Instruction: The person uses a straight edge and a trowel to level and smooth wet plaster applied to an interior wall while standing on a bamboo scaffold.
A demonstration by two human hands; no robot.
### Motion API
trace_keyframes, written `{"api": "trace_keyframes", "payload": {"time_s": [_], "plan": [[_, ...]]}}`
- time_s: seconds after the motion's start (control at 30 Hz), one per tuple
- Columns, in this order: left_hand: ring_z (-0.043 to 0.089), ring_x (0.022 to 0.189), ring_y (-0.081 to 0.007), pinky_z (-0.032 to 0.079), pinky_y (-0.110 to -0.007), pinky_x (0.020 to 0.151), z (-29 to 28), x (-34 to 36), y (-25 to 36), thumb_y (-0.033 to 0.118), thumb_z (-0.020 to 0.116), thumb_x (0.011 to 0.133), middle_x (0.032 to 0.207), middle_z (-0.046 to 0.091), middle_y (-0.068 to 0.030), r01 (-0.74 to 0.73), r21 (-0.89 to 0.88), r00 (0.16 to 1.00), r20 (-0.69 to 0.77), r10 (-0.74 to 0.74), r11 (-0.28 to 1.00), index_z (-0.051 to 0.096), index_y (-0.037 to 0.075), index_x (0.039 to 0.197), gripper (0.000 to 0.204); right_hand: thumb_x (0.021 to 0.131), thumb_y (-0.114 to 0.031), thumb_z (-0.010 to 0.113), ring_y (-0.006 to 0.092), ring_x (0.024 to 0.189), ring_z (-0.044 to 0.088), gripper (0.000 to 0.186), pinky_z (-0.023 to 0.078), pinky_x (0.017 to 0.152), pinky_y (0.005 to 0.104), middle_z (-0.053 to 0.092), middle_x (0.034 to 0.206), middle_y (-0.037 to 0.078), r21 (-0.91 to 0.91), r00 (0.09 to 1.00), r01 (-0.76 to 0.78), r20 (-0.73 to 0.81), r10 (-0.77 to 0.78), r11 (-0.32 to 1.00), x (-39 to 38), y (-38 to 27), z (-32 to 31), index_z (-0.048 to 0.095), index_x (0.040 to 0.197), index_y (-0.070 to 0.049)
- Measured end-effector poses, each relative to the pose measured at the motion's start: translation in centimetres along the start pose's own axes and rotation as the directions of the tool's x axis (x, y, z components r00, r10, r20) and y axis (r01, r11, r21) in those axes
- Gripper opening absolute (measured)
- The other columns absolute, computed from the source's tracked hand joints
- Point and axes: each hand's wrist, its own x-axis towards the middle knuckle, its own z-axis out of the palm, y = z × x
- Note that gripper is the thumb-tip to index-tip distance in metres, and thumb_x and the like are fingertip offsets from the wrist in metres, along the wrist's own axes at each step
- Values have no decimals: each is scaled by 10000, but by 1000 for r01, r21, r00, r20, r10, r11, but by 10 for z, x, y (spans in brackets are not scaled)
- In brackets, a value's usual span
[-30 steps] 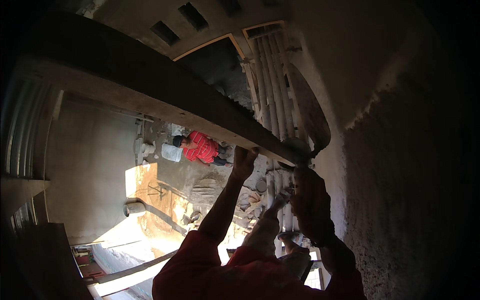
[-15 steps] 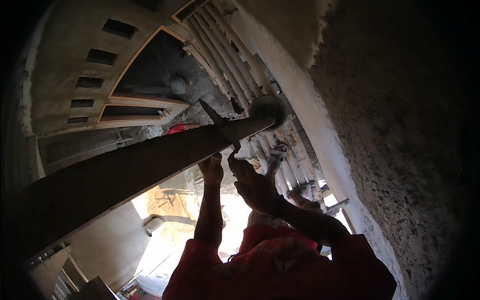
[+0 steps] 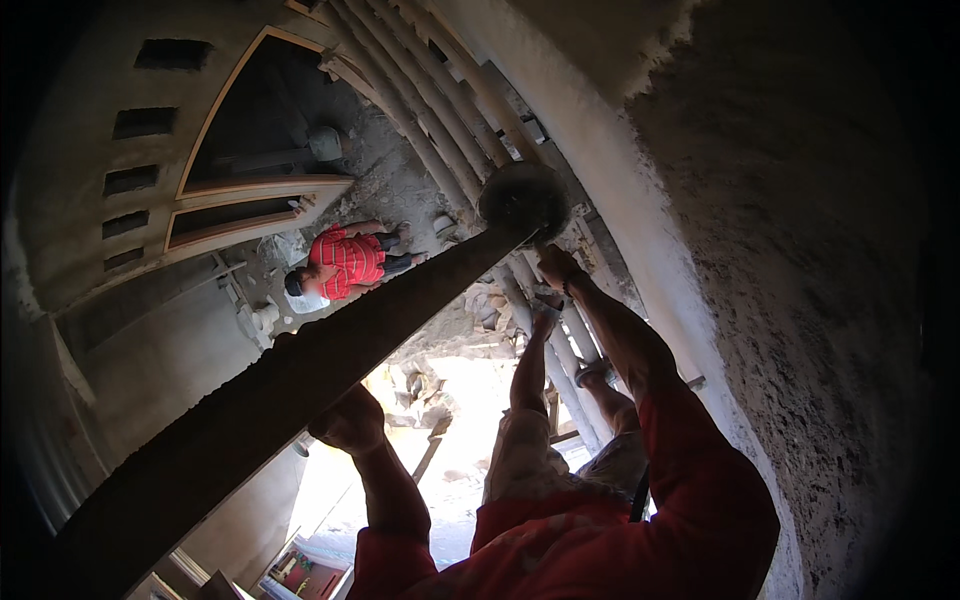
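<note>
Long dark beam slants across the view, its narrow end reaching the rim of a round dark bowl. Left hand is on the beam's lower edge, mid-length, grip wrapped round it. Right hand sits at the beam's narrow end, just beside the bowl's near rim, fingers curled — can't make out whether that grip pinches anything. Bowl shows over the pole platform, near its wall side; wearer's feet are on the nearer poles. Rough wall runs along the right. Well below, past the beam's upper edge — another person in a red striped shirt. Wood-framed opening upper left, grey bucket inside.
</note>
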Motion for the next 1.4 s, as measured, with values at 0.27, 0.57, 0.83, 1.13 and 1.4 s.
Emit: {"api": "trace_keyframes", "payload": {"time_s": [0.27, 0.57, 0.83, 1.13, 1.4], "plan": [[269, 1242, -296, 191, -434, 1050, 20, 37, 23, 514, 517, 782, 1361, 263, -147, -91, 353, 995, -14, 102, 931, 240, 55, 1321, 761, 777, -207, 525, 388, 899, 540, 476, 446, 739, 449, 521, 1006, 248, 309, 976, 175, 71, -206, 935, -93, -101, -26, 342, 1193, -62], [262, 1198, -400, 167, -543, 1018, 67, 67, 8, 633, 525, 699, 1334, 231, -205, -146, 235, 979, -103, 174, 961, 214, 81, 1324, 889, 749, -109, 474, 367, 712, 571, 375, 465, 640, 435, 564, 782, 215, -49, 999, -6, 31, 8, 999, 58, 76, 62, 408, 1100, 7], [501, 977, -408, 407, -493, 871, 66, 63, 11, 312, 505, 834, 1139, 454, -260, -162, 979, 908, 198, 370, -126, 289, -80, 1258, 616, 737, -76, 480, 261, 406, 528, 341, 450, 397, 329, 554, 696, 167, 124, 997, 68, -49, -62, 990, 65, -26, 13, 463, 1073, -16], [525, 881, -392, 403, -549, 793, 124, 83, 131, 410, 450, 767, 1028, 490, -266, -496, 439, 866, 184, 465, 749, 342, -52, 1222, 658, 808, -143, 453, 286, 916, 570, 350, 444, 776, 364, 610, 882, 178, -197, 768, 284, -539, -345, 939, 88, -25, -9, 489, 1143, -46], [520, 860, -390, 370, -584, 776, 174, 76, 227, 472, 506, 732, 975, 505, -232, -547, 203, 833, 235, 502, 812, 402, -5, 1176, 660, 766, -576, 474, 368, 942, 525, 664, 452, 722, 550, 505, 1010, 203, 733, 773, -615, 487, 407, 291, -106, -41, -1, 295, 1304, -230]]}}
